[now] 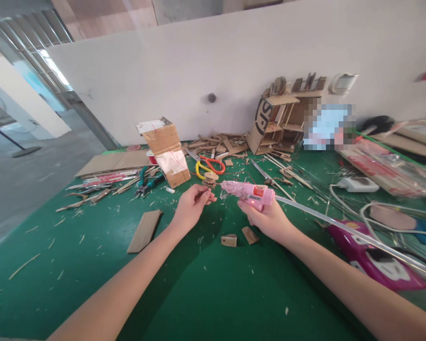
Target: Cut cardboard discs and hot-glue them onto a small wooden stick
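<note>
While the pink glue gun (248, 192) is gripped in the right hand (266, 219), its nozzle is pointed toward the left hand (191, 206), which is raised just beside the tip. The right hand is closed around the gun's handle, with a red light showing on the body above the fingers. A long clear glue stick (341, 227) is seen running out of the back of the gun, away past the right forearm. The left hand is narrowed to a pinch, fingertips drawn against the thumb; whether anything is held between them cannot be told.

Two small cardboard blocks (229, 240) are laid on the green mat (199, 293) between the wrists, nearer the right one. A flat cardboard strip (145, 231) is placed just outside the left wrist. Beyond the left fingertips a small cardboard spool (210, 178) is set, with yellow and red scissors (208, 166) directly behind it and a taped cardboard box (166, 151) beyond the left hand. Green-handled pliers (147, 182) are found farther out on the left side. Well beyond the right hand a cardboard model house (279, 123) is stood against the wall, and a pink package (372, 258) is lain beside the right forearm, under the glue stick.
</note>
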The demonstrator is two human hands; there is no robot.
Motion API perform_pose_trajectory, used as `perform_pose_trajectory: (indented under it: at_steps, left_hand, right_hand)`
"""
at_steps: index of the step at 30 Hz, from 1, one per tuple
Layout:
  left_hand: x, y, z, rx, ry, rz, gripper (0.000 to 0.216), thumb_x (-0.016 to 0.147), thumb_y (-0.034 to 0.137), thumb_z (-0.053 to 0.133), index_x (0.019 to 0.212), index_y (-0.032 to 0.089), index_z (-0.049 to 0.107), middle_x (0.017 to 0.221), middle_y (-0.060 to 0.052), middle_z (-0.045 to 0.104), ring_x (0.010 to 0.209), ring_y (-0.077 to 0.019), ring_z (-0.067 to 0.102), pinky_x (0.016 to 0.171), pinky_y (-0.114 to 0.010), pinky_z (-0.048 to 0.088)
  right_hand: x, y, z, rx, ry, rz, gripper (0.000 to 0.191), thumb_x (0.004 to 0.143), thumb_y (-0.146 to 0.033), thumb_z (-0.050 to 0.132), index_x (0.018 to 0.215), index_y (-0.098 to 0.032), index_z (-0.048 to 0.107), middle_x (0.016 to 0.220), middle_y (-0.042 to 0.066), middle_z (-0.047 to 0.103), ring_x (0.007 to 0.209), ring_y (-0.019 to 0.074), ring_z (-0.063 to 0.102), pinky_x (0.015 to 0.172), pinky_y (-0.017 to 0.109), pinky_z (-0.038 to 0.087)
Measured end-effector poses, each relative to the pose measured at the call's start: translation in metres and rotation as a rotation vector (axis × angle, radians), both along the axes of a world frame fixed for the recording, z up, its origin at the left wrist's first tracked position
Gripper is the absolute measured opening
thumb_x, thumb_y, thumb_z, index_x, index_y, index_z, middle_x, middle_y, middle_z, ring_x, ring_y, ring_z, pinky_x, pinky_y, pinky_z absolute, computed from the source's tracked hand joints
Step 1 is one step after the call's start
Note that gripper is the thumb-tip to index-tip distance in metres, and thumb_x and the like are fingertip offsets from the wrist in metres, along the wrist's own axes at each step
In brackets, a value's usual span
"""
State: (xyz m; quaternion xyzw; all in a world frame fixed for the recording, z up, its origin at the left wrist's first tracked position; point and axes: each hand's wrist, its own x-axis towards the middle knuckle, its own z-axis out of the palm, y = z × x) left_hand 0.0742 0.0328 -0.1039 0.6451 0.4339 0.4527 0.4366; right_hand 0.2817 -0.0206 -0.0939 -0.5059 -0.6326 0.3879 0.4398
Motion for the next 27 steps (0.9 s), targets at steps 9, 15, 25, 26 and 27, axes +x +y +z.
perform_pose_trajectory:
  at_steps: [9, 15, 25, 26, 27]
  left_hand:
    - [0.0009, -0.0002, 0.0002, 0.011, -0.012, -0.008, 0.023, 0.085, 0.037, 0.054, 0.089, 0.015, 0.053, 0.084, -0.006, 0.066, 0.079, -0.0174, 0.068, 0.077, -0.034, 0.055]
    - [0.0015, -0.0009, 0.0007, 0.015, -0.024, -0.021, 0.023, 0.086, 0.038, 0.053, 0.088, 0.015, 0.053, 0.084, -0.006, 0.066, 0.081, -0.0179, 0.068, 0.076, -0.034, 0.055]
    - [0.0011, -0.0008, 0.0002, 0.024, -0.016, -0.049, 0.022, 0.088, 0.037, 0.050, 0.089, 0.015, 0.053, 0.086, -0.006, 0.064, 0.082, -0.0175, 0.068, 0.076, -0.034, 0.055]
    - [0.0010, -0.0010, 0.0003, 0.021, -0.016, -0.050, 0.022, 0.088, 0.037, 0.050, 0.089, 0.015, 0.053, 0.086, -0.006, 0.064, 0.082, -0.0176, 0.068, 0.077, -0.034, 0.055]
    - [0.0010, -0.0011, 0.0005, 0.019, -0.017, -0.051, 0.022, 0.088, 0.037, 0.050, 0.089, 0.015, 0.053, 0.087, -0.006, 0.064, 0.083, -0.0176, 0.068, 0.077, -0.034, 0.055]
  right_hand:
    - [-0.0005, 0.0007, -0.0001, 0.029, 0.011, 0.013, 0.028, 0.086, -0.042, 0.053, 0.100, -0.019, 0.057, 0.054, -0.007, 0.041, 0.045, 0.0101, 0.043, 0.043, 0.024, 0.037]
    - [-0.0005, 0.0010, 0.0005, 0.035, 0.009, 0.008, 0.031, 0.085, -0.042, 0.053, 0.105, -0.018, 0.058, 0.054, -0.006, 0.041, 0.045, 0.0099, 0.042, 0.044, 0.024, 0.039]
    - [-0.0027, 0.0000, 0.0038, 0.048, 0.018, -0.025, 0.040, 0.084, -0.040, 0.055, 0.117, -0.018, 0.059, 0.051, -0.006, 0.043, 0.043, 0.0100, 0.041, 0.046, 0.025, 0.040]
    - [-0.0029, -0.0003, 0.0045, 0.049, 0.017, -0.028, 0.040, 0.084, -0.039, 0.055, 0.117, -0.018, 0.059, 0.051, -0.006, 0.043, 0.043, 0.0101, 0.041, 0.046, 0.025, 0.040]
    - [-0.0031, -0.0005, 0.0050, 0.050, 0.017, -0.029, 0.041, 0.084, -0.039, 0.055, 0.118, -0.018, 0.058, 0.051, -0.006, 0.043, 0.043, 0.0103, 0.041, 0.046, 0.025, 0.040]
